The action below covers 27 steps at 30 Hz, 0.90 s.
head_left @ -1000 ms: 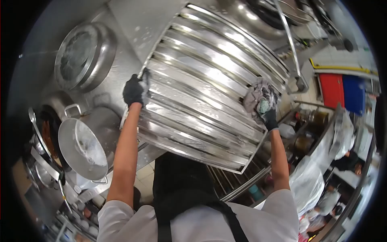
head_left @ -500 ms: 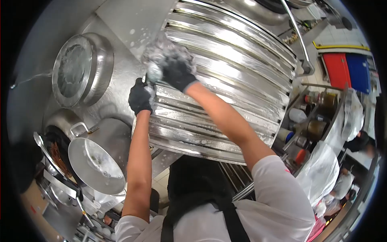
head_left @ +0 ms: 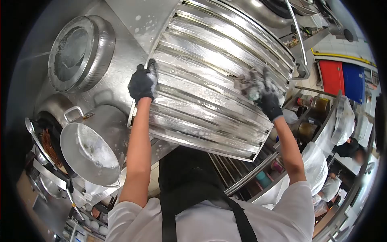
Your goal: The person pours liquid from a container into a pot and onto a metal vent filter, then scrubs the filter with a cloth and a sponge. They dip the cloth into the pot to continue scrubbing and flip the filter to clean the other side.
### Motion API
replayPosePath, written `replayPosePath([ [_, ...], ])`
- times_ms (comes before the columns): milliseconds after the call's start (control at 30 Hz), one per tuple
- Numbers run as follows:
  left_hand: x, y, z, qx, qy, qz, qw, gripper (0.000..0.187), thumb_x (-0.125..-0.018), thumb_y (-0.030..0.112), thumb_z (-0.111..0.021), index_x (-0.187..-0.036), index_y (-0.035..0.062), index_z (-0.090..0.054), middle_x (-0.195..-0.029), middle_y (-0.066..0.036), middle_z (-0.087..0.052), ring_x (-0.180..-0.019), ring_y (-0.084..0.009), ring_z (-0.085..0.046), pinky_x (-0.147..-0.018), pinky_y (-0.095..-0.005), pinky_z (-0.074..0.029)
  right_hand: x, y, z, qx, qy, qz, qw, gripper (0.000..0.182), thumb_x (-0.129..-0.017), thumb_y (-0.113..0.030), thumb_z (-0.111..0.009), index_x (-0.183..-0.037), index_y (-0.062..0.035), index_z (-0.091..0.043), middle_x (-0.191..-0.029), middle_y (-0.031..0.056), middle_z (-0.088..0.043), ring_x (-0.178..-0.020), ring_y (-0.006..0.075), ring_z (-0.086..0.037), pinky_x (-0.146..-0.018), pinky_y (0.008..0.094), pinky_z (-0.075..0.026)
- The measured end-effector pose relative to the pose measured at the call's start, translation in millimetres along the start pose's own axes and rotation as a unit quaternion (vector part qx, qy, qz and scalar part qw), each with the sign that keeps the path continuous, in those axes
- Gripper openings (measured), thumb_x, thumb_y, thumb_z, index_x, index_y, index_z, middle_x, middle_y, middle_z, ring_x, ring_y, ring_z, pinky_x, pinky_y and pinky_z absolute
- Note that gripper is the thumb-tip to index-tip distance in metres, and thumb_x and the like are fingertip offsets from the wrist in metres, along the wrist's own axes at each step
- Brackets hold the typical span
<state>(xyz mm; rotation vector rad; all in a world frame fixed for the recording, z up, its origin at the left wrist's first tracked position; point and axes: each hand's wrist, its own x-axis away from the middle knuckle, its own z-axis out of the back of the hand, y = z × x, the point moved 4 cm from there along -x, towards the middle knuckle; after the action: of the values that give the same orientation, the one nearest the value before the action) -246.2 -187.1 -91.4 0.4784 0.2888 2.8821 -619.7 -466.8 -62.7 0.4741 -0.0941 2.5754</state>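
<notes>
A large ridged metal baffle filter (head_left: 193, 80), wet and spotted with suds, lies across the middle of the view. My left hand (head_left: 142, 82), in a black glove with foam on it, is closed around the filter's left edge. Near the opposite side, my right hand (head_left: 269, 100), also black-gloved, presses a soapy greyish scrubber (head_left: 249, 85) onto the slats. Foam and motion blur hide the scrubber's exact shape, and some of the right fingers are spread beside it.
An upturned round metal pan (head_left: 82, 52) sits on the steel counter to the left, with a thin water jet reaching it. Below it stands a big pot (head_left: 94, 141) with suds inside. A metal pipe (head_left: 298, 36) rises at upper right, near shelves of jars (head_left: 318, 105). Other people are farther right.
My right hand has swept the scrubber from the filter's left side across to its right side. The left hand stays on the left edge, and the filter has shifted slightly in view.
</notes>
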Motion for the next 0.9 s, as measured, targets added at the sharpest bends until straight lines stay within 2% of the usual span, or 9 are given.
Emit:
replayPosePath([
  [100, -3.0, 0.1, -2.1, -0.002, 0.004, -0.004, 1.0, 0.058, -0.091, 0.062, -0.04, -0.1, 0.0091, -0.063, -0.091, -0.021, -0.07, -0.088, -0.0406, -0.067, -0.078, -0.0521, -0.051, -52.4, -73.4, 18.4, -0.081, 0.18, 0.173, 0.965, 0.083, -0.073, -0.028, -0.077, -0.146, -0.0298, -0.039, -0.142, 0.0161, -0.047, -0.119, 0.0322, -0.057, -0.103, 0.0467, -0.044],
  [200, -3.5, 0.0, -5.5, -0.017, 0.011, -0.015, 1.0, 0.053, -0.091, 0.059, -0.043, -0.1, 0.01, -0.061, -0.088, -0.018, -0.07, -0.084, -0.0396, -0.068, -0.073, -0.0515, -0.052, -132.7, -146.5, -6.1, -0.216, 0.092, 0.128, 0.964, 0.076, -0.076, -0.033, -0.075, -0.144, -0.0299, -0.042, -0.115, 0.0174, -0.064, -0.109, 0.0304, -0.061, -0.103, 0.0535, -0.04],
  [267, -5.5, -1.3, -7.6, -0.015, 0.025, -0.029, 0.999, 0.051, -0.091, 0.058, -0.044, -0.099, 0.0104, -0.061, -0.086, -0.018, -0.07, -0.082, -0.0398, -0.068, -0.072, -0.0514, -0.052, -175.9, -210.8, 21.7, -0.168, 0.267, 0.179, 0.932, 0.057, -0.08, -0.038, -0.07, -0.134, -0.0268, -0.053, -0.102, 0.0133, -0.068, -0.093, 0.0326, -0.065, -0.099, 0.0536, -0.04],
  [400, -2.3, 1.1, -5.2, 0.011, 0.045, -0.057, 0.997, 0.057, -0.091, 0.063, -0.041, -0.096, 0.011, -0.065, -0.084, -0.021, -0.07, -0.083, -0.0414, -0.067, -0.073, -0.0504, -0.052, -221.3, -264.2, 40.8, -0.277, 0.095, 0.165, 0.942, 0.047, -0.085, -0.039, -0.065, -0.129, -0.0269, -0.058, -0.121, 0.0153, -0.062, -0.115, 0.0348, -0.057, -0.099, 0.0599, -0.038],
  [533, -0.4, 0.2, 0.2, 0.033, 0.019, -0.02, 0.999, 0.059, -0.09, 0.065, -0.042, -0.097, 0.0118, -0.067, -0.089, -0.021, -0.07, -0.089, -0.0416, -0.066, -0.079, -0.0493, -0.051, -122.5, -169.8, 26.3, -0.197, 0.273, 0.145, 0.93, 0.06, -0.077, -0.045, -0.075, -0.128, -0.0195, -0.059, -0.13, 0.0121, -0.059, -0.122, 0.0325, -0.053, -0.106, 0.048, -0.039],
  [700, 0.6, 0.2, 3.5, 0.022, 0.0, 0.002, 1.0, 0.061, -0.089, 0.066, -0.041, -0.1, 0.0124, -0.068, -0.096, -0.018, -0.07, -0.094, -0.0399, -0.066, -0.082, -0.0483, -0.051, 40.7, 75.8, -82.8, -0.119, 0.19, -0.121, 0.967, 0.078, -0.065, -0.033, -0.085, -0.135, -0.0193, -0.053, -0.127, 0.0136, -0.06, -0.117, 0.0318, -0.055, -0.101, 0.046, -0.04],
  [833, 1.4, 3.2, 0.8, 0.008, -0.015, 0.024, 1.0, 0.062, -0.089, 0.068, -0.039, -0.103, 0.0139, -0.067, -0.099, -0.016, -0.071, -0.097, -0.0375, -0.066, -0.084, -0.0483, -0.05, 79.3, 122.5, -85.6, -0.031, 0.171, -0.223, 0.959, 0.073, -0.066, -0.035, -0.082, -0.128, -0.0061, -0.056, -0.121, 0.0206, -0.061, -0.116, 0.0381, -0.054, -0.098, 0.0464, -0.041],
  [867, 6.1, 5.3, -1.0, 0.007, -0.015, 0.018, 1.0, 0.062, -0.089, 0.068, -0.039, -0.103, 0.0139, -0.067, -0.099, -0.016, -0.071, -0.097, -0.0375, -0.066, -0.084, -0.0483, -0.05, 75.7, 98.5, -84.3, -0.039, 0.305, -0.191, 0.932, 0.072, -0.068, -0.04, -0.08, -0.124, -0.0021, -0.056, -0.112, 0.0235, -0.063, -0.108, 0.0406, -0.056, -0.092, 0.0489, -0.042],
  [900, 8.7, 7.5, -0.2, -0.001, 0.001, 0.027, 1.0, 0.063, -0.089, 0.068, -0.038, -0.104, 0.0142, -0.066, -0.099, -0.016, -0.071, -0.097, -0.0373, -0.066, -0.084, -0.0482, -0.05, 61.3, 90.2, -105.0, -0.13, 0.129, -0.337, 0.924, 0.067, -0.069, -0.046, -0.079, -0.119, -0.0051, -0.061, -0.113, 0.023, -0.063, -0.107, 0.0376, -0.058, -0.094, 0.0484, -0.042],
])
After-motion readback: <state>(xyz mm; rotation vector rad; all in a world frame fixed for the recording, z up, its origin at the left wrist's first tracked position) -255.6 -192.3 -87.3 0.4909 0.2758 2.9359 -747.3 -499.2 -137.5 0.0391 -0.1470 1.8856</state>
